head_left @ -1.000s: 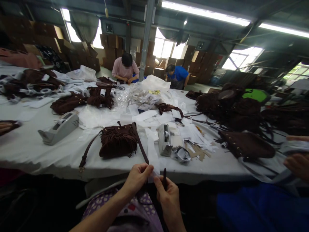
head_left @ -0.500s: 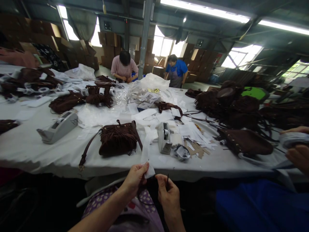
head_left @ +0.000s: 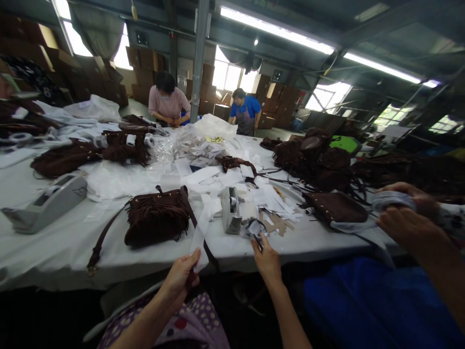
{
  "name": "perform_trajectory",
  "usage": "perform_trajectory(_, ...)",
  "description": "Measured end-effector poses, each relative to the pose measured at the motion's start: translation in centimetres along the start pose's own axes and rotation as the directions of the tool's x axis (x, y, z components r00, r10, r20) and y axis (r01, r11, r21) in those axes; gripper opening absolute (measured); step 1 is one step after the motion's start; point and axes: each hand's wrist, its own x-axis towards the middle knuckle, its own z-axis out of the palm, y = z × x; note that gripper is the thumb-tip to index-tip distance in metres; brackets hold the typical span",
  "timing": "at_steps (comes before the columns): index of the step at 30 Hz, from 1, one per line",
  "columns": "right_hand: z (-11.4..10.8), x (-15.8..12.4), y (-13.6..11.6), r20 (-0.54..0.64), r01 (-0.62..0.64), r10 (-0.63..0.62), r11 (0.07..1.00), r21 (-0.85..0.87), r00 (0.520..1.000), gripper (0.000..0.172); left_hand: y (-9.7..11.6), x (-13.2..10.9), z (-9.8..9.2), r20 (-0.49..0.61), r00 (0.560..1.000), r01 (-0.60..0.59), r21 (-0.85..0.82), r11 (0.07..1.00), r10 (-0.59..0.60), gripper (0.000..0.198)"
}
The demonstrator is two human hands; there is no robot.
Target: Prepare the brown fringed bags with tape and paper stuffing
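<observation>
My left hand (head_left: 181, 276) is closed at the table's front edge, pinching the lower end of a long white strip (head_left: 202, 232) that looks like paper or thin foam. My right hand (head_left: 267, 259) reaches over the edge, its fingers closed on a thin dark object (head_left: 258, 241) whose kind I cannot make out. Just beyond its fingertips lies a clear plastic-wrapped roll or bundle (head_left: 253, 226). A brown fringed bag (head_left: 156, 218) lies left of the strip. Its strap (head_left: 189, 208) passes behind the strip and hangs over the edge. A grey tape dispenser (head_left: 231, 213) stands beyond my hands.
Another grey tape dispenser (head_left: 47, 203) stands at left. White paper pieces (head_left: 203, 175) and cardboard scraps (head_left: 278, 223) litter the middle. Brown bags (head_left: 316, 160) are piled at right. A co-worker's hands (head_left: 410, 218) hold a tape roll (head_left: 394, 199) at right; two people work across the table.
My right hand has moved forward from beside my left hand, over the table edge to the plastic-wrapped bundle. My left hand keeps the white strip. The view has turned right.
</observation>
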Motion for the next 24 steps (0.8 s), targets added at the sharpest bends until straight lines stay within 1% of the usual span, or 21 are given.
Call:
perform_trajectory(1, 0.3, 1.7, 1.0, 0.048, -0.022, 0.027, 0.995, -0.094, 0.998, 0.059, 0.1, 0.1, 0.0, -0.002, 1.0, 0.001, -0.009, 1.0, -0.001, 0.05)
perform_trajectory(3, 1.0, 4.4, 2.6, 0.107, -0.02, 0.039, 0.986, -0.167, 0.993, 0.058, 0.3, 0.2, 0.0, 0.002, 1.0, -0.001, -0.027, 1.0, 0.001, 0.05)
perform_trajectory(5, 1.7, 6.1, 3.5, 0.143, 0.023, 0.0, 0.987, -0.162, 0.99, 0.049, 0.6, 0.4, 0.1, 0.008, 1.0, -0.01, -0.045, 0.999, 0.011, 0.051)
perform_trajectory(7, 2.0, 7.1, 3.9, 0.176, 0.083, -0.058, 0.986, -0.142, 0.983, 0.039, 0.9, 0.6, 0.3, 0.006, 1.0, -0.02, -0.058, 0.998, 0.021, 0.05)
perform_trajectory(9, 1.7, 7.6, 4.0, 0.175, 0.13, -0.109, 0.985, -0.113, 0.979, 0.039, 1.2, 0.9, 0.5, -0.002, 0.999, -0.032, -0.064, 0.997, 0.032, 0.049)
perform_trajectory(10, 1.4, 7.6, 3.9, 0.146, 0.138, -0.125, 0.987, -0.083, 0.981, 0.041, 1.3, 1.1, 0.7, -0.008, 0.999, -0.038, -0.062, 0.997, 0.038, 0.049)
perform_trajectory(12, 0.5, 6.8, 3.3, 0.037, 0.131, -0.133, 0.991, 0.039, 0.99, 0.041, 1.3, 1.5, 0.9, -0.018, 0.998, -0.059, -0.039, 0.998, 0.058, 0.048)
perform_trajectory(13, 0.2, 5.9, 2.8, -0.022, 0.124, -0.123, 0.982, 0.141, 0.992, 0.04, 1.2, 1.7, 0.9, -0.022, 0.997, -0.076, -0.017, 0.997, 0.075, 0.048)
perform_trajectory(14, -0.1, 4.8, 2.0, -0.065, 0.121, -0.108, 0.958, 0.261, 0.992, 0.04, 1.0, 1.9, 1.0, -0.024, 0.995, -0.097, 0.014, 0.995, 0.097, 0.048)
perform_trajectory(15, -0.3, 3.4, 1.0, -0.081, 0.116, -0.092, 0.915, 0.386, 0.992, 0.042, 0.8, 2.0, 1.1, -0.024, 0.992, -0.125, 0.052, 0.991, 0.126, 0.049)
perform_trajectory(17, -0.3, 0.3, -1.3, 0.003, 0.082, -0.103, 0.803, 0.59, 0.995, 0.047, 0.3, 2.3, 1.2, -0.005, 0.981, -0.192, 0.14, 0.971, 0.195, 0.051)
perform_trajectory(19, 0.1, -2.5, -3.8, 0.132, -0.018, -0.111, 0.695, 0.719, 0.985, 0.052, 0.0, 2.4, 1.2, 0.034, 0.965, -0.262, 0.223, 0.939, 0.261, 0.053)
perform_trajectory(20, 0.3, -3.6, -5.0, 0.192, -0.058, -0.136, 0.653, 0.755, 0.972, 0.055, -0.1, 2.3, 1.2, 0.053, 0.956, -0.292, 0.261, 0.92, 0.289, 0.053)
perform_trajectory(22, 0.5, -5.2, -6.9, 0.283, -0.092, -0.233, 0.599, 0.796, 0.93, 0.055, -0.1, 2.2, 1.0, 0.084, 0.939, -0.341, 0.337, 0.878, 0.332, 0.053)
perform_trajectory(24, 0.4, -6.0, -8.4, 0.34, -0.087, -0.347, 0.577, 0.812, 0.874, 0.048, 0.0, 2.0, 0.8, 0.104, 0.921, -0.384, 0.402, 0.831, 0.376, 0.052)
